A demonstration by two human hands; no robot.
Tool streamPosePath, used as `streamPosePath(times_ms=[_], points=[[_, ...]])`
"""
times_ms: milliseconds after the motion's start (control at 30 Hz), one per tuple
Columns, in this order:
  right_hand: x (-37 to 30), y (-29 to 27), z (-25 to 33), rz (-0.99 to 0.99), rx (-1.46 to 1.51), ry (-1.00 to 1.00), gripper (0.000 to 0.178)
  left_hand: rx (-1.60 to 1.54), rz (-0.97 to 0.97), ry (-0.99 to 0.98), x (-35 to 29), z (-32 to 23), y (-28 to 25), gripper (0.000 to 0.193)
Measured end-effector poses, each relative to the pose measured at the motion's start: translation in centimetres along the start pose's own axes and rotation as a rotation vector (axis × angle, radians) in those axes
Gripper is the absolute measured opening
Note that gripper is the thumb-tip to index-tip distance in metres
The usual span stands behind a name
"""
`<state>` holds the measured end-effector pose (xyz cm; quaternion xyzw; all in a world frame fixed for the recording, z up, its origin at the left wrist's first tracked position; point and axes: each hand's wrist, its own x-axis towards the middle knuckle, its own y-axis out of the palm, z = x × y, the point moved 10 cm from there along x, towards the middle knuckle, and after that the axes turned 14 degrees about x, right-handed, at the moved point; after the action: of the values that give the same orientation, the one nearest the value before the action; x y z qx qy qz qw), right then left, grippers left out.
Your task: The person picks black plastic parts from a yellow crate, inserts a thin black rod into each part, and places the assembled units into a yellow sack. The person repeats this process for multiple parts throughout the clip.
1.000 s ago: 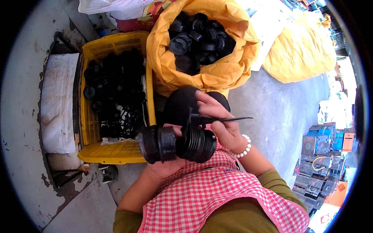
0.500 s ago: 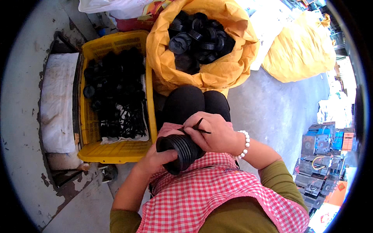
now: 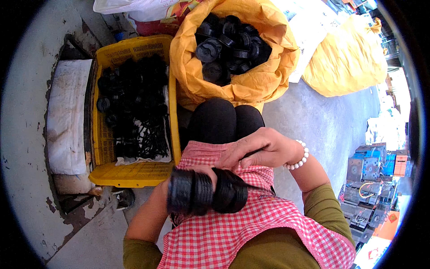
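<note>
Over my apron, my left hand [image 3: 204,172] is closed round a black ribbed plastic fitting [image 3: 229,193]. Ribbed sections show on both sides of its fingers; whether this is one piece or two I cannot tell. A thin dark sliver juts from the fitting's right end, blurred. Just above, my right hand [image 3: 268,148] is closed, with a thin black piece [image 3: 256,153] between thumb and fingers, mostly hidden. Its fingertips are close to the left hand's fingers. A white bead bracelet [image 3: 301,158] circles the right wrist.
Left of my knees stands a yellow plastic crate [image 3: 130,180] with many black parts and thin strips. Ahead is an open orange sack [image 3: 188,85] of black ribbed fittings. A closed yellow sack [image 3: 342,58] lies at far right. Machinery [image 3: 367,179] stands on the right.
The fitting has turned from showing its open end to lying sideways, lower. My right hand has drawn away from it, up and to the right.
</note>
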<state>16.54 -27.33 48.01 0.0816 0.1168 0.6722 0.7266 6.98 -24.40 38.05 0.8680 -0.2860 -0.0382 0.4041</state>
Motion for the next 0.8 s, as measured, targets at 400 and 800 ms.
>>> streamPosePath(times_ms=[400, 800], points=[[-0.2, -2.6, -2.2, -0.694, 0.474, 0.184, 0.028, 2.172, -1.073, -0.465, -0.9, -11.7, -4.6, 0.054], [-1.8, -4.9, -7.5, -0.703, 0.280, 0.192, 0.033, 0.335, -0.769, 0.249, -4.6, -4.5, -6.3, 0.052]])
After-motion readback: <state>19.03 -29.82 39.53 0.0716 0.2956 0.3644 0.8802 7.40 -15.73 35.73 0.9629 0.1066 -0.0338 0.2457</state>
